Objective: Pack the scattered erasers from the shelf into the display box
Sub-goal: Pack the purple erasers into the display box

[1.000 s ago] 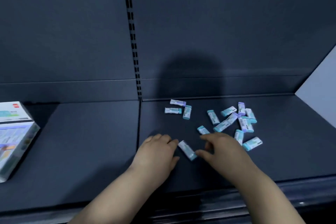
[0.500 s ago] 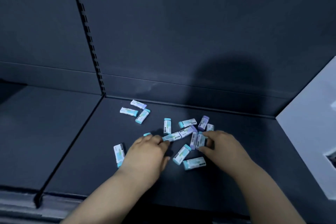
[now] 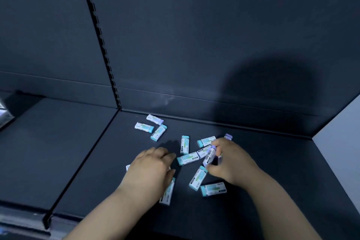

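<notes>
Erasers (image 3: 188, 159) lie loose on the shelf (image 3: 78, 152); none seen packed.

- Far left edge, well apart from both hands: pale sliver (image 3: 3, 112), cut off. Box or not, cannot tell.
- Beyond left hand (image 3: 150, 169): three lie untouched by the back wall.
- Left hand: palm down, fingers loosely bent. One eraser peeks out at its outer side, another lies by its wrist. Whether it grips any, cannot tell.
- Between the hands: two lie flat.
- Right hand (image 3: 231, 163): thumb and fingertips pinch a purple-capped eraser (image 3: 209, 157), tilted up off the shelf. Others lie just past its fingers; two more lie nearer the viewer.

Judgement: gathering stage, early. A dozen or so left to collect, then all to go into the box.
</notes>
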`<state>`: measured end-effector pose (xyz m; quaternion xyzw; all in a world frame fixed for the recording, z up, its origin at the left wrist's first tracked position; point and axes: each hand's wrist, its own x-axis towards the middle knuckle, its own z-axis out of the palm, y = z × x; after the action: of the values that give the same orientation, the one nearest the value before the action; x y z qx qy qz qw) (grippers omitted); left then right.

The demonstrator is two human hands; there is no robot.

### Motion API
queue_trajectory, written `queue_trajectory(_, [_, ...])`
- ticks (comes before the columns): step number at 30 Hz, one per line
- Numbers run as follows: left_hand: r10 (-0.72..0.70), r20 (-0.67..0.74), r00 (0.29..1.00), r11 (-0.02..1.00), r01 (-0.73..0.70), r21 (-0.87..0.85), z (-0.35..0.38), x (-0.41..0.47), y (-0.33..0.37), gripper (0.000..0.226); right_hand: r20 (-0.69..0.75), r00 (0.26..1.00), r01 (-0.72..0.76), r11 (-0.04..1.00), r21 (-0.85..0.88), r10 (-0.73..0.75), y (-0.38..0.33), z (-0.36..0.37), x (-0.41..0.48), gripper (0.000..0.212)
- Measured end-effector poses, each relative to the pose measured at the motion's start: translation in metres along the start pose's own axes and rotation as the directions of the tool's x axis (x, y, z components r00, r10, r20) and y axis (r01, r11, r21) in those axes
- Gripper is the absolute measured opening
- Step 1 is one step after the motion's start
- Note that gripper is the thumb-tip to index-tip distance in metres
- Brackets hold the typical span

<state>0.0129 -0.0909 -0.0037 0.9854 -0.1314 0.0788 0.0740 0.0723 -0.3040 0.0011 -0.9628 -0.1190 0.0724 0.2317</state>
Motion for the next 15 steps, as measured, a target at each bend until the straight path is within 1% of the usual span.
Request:
queue_trajectory(2, [-0.007, 0.002, 1.0, 0.996, 0.007, -0.084, -0.007, 0.001, 0.001, 0.048, -0.027, 0.999, 0.043, 0.976, 0.215, -0.038, -0.013, 0.001, -0.007, 0.046])
queue_trajectory(4, [-0.006, 0.055, 0.998, 0.974, 0.018, -0.224, -0.015, 0.004, 0.008, 0.052, -0.001, 0.996, 0.085, 0.916, 0.391, -0.092, -0.029, 0.006, -0.014, 0.046])
queue_trajectory(5, [0.017, 0.053, 0.998, 0.963, -0.001, -0.271, -0.014, 0.004, 0.01, 0.056, 0.007, 0.994, 0.093, 0.887, 0.452, -0.108, -0.036, 0.01, -0.018, 0.047])
queue_trajectory(7, [0.035, 0.113, 0.993, 0.934, 0.008, -0.358, -0.014, 0.005, 0.011, 0.065, 0.019, 0.994, 0.079, 0.84, 0.538, -0.105, -0.042, 0.02, -0.023, 0.048])
queue_trajectory(9, [0.047, 0.145, 0.988, 0.914, 0.016, -0.406, -0.01, 0.005, 0.008, 0.074, 0.051, 0.994, 0.05, 0.813, 0.581, -0.097, -0.043, 0.03, -0.027, 0.052])
queue_trajectory(11, [0.06, 0.197, 0.979, 0.886, 0.039, -0.461, -0.008, 0.004, 0.002, 0.079, 0.087, 0.99, 0.039, 0.809, 0.586, -0.111, -0.042, 0.037, -0.029, 0.057])
queue_trajectory(13, [0.073, 0.205, 0.976, 0.874, 0.036, -0.484, -0.006, 0.002, -0.003, 0.077, 0.114, 0.985, 0.042, 0.831, 0.554, -0.126, -0.043, 0.04, -0.03, 0.058])
queue_trajectory(15, [0.063, 0.192, 0.979, 0.872, 0.04, -0.489, -0.005, 0.001, -0.007, 0.069, 0.148, 0.977, 0.057, 0.852, 0.52, -0.155, -0.045, 0.041, -0.032, 0.056])
